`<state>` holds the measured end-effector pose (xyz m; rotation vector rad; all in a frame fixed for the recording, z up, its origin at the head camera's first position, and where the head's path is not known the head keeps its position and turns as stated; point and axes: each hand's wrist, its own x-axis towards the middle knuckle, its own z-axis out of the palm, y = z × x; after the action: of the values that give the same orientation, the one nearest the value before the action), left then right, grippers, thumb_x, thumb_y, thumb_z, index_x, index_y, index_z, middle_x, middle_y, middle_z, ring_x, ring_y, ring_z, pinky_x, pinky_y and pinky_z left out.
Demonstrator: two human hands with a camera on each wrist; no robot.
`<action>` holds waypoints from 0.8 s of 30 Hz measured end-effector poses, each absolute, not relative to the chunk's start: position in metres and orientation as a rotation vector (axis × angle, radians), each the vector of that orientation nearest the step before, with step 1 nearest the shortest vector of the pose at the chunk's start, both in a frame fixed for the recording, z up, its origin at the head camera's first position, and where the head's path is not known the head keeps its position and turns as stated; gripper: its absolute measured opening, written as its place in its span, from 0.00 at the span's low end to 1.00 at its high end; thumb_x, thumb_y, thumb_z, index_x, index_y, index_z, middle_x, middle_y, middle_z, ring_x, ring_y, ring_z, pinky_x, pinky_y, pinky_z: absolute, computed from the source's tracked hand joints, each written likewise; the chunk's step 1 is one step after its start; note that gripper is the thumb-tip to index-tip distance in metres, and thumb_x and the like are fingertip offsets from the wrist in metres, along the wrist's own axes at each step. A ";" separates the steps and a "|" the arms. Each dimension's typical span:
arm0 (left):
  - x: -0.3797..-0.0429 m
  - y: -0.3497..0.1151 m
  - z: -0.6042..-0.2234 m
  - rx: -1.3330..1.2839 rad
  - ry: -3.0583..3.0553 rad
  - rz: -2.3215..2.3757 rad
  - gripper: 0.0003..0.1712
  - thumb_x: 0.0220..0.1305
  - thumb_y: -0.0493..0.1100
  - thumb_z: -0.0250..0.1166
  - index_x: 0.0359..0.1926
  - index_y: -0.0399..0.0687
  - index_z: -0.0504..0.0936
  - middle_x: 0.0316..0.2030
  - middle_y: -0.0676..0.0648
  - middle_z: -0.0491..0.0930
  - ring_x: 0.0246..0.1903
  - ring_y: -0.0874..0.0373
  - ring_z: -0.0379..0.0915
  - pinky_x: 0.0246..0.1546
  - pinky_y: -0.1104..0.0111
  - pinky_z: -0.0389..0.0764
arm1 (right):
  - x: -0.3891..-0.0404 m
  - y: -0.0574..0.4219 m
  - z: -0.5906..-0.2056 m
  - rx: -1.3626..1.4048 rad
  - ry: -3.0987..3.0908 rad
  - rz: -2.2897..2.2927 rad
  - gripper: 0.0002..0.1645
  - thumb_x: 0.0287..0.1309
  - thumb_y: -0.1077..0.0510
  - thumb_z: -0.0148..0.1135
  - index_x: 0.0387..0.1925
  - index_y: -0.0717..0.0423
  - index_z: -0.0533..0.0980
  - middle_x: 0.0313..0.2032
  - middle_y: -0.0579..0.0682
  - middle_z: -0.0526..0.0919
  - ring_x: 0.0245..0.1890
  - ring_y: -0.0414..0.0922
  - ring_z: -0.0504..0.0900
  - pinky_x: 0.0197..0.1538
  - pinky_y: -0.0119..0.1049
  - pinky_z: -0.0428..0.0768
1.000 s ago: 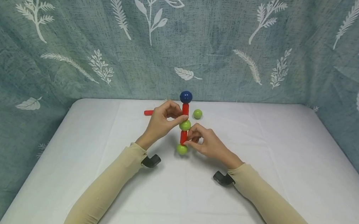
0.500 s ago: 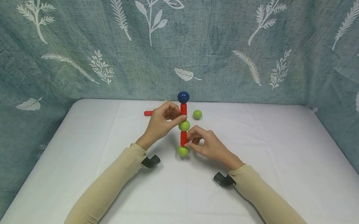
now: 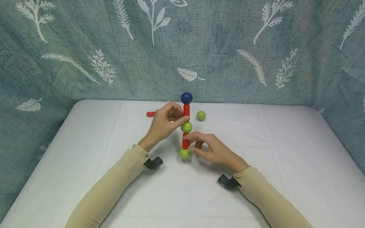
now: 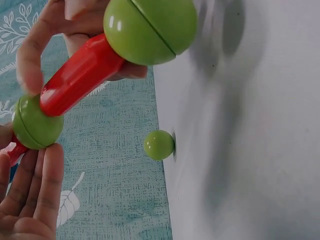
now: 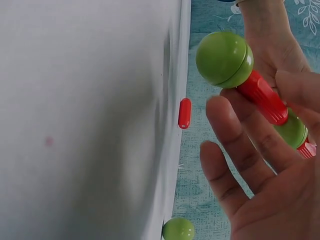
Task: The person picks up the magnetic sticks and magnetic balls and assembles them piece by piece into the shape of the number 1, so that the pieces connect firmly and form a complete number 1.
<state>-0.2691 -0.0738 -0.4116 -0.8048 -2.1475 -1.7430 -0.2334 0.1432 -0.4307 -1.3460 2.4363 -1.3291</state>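
Note:
A ball-and-rod toy stands nearly upright in the head view: lower green ball (image 3: 184, 154), red rod (image 3: 185, 142), middle green ball (image 3: 186, 127), second red rod (image 3: 186, 109) and blue ball (image 3: 186, 98) on top. My left hand (image 3: 165, 121) pinches it where the upper rod meets the middle ball. My right hand (image 3: 213, 149) is at the lower rod, index finger across its front, thumb beside the lower ball. In the right wrist view, two other fingers (image 5: 215, 165) of that hand are spread loosely. Whether the lower ball touches the table cannot be told.
A loose green ball (image 3: 201, 115) lies on the white-covered table (image 3: 174, 207) behind the toy. Another red rod (image 3: 151, 114) lies behind my left hand, partly hidden by it. A patterned teal curtain (image 3: 207, 58) hangs along the table's far edge.
The toy's top has shifted slightly left. My right index finger has straightened and slid across the front of the lower rod, and the thumb has loosened away from it. My left hand barely moves.

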 end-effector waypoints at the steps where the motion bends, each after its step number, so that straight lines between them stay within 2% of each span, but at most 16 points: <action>1: -0.269 -0.074 -0.412 -0.804 -2.150 -1.742 0.13 0.58 0.37 0.71 0.39 0.39 0.76 0.33 0.41 0.84 0.29 0.60 0.80 0.34 0.72 0.83 | -0.231 0.142 -0.427 -1.365 2.428 -1.323 0.23 0.58 0.69 0.65 0.56 0.62 0.75 0.49 0.55 0.84 0.32 0.45 0.79 0.38 0.43 0.81; 7: -0.271 -0.075 -0.413 -0.812 -2.147 -1.747 0.13 0.58 0.37 0.72 0.39 0.40 0.76 0.33 0.42 0.84 0.28 0.60 0.80 0.33 0.71 0.83 | -0.222 0.140 -0.414 -1.435 2.391 -1.332 0.25 0.54 0.73 0.65 0.56 0.66 0.74 0.49 0.59 0.83 0.29 0.46 0.77 0.36 0.50 0.80; 12: -0.271 -0.075 -0.414 -0.803 -2.184 -1.738 0.12 0.59 0.36 0.71 0.41 0.41 0.76 0.34 0.42 0.84 0.30 0.58 0.79 0.34 0.72 0.82 | -0.229 0.142 -0.431 -1.451 2.401 -1.320 0.27 0.56 0.70 0.66 0.58 0.65 0.73 0.51 0.56 0.83 0.30 0.44 0.78 0.37 0.46 0.81; 17: -0.269 -0.073 -0.413 -0.784 -2.252 -1.712 0.14 0.61 0.34 0.69 0.46 0.38 0.76 0.36 0.38 0.85 0.32 0.53 0.80 0.36 0.71 0.80 | -0.234 0.144 -0.438 -1.428 2.391 -1.293 0.28 0.57 0.65 0.67 0.60 0.61 0.73 0.53 0.50 0.82 0.33 0.40 0.78 0.40 0.40 0.81; 21: -0.258 -0.071 -0.400 -0.803 -2.266 -1.715 0.15 0.61 0.33 0.68 0.47 0.36 0.75 0.37 0.35 0.84 0.34 0.50 0.80 0.38 0.68 0.82 | -0.234 0.144 -0.438 -1.424 2.378 -1.299 0.27 0.58 0.65 0.67 0.59 0.61 0.73 0.52 0.50 0.82 0.33 0.41 0.78 0.41 0.41 0.81; 24: -0.252 -0.071 -0.393 -0.829 -2.261 -1.703 0.15 0.62 0.33 0.67 0.47 0.36 0.74 0.36 0.36 0.85 0.33 0.52 0.80 0.38 0.68 0.82 | -0.233 0.144 -0.438 -1.426 2.376 -1.300 0.26 0.58 0.65 0.66 0.59 0.60 0.74 0.51 0.51 0.83 0.34 0.42 0.79 0.41 0.43 0.81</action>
<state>-0.2523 -0.0710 -0.3926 -0.8286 -2.2610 -1.7031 -0.2329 0.1444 -0.4379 -1.4261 2.3764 -1.2996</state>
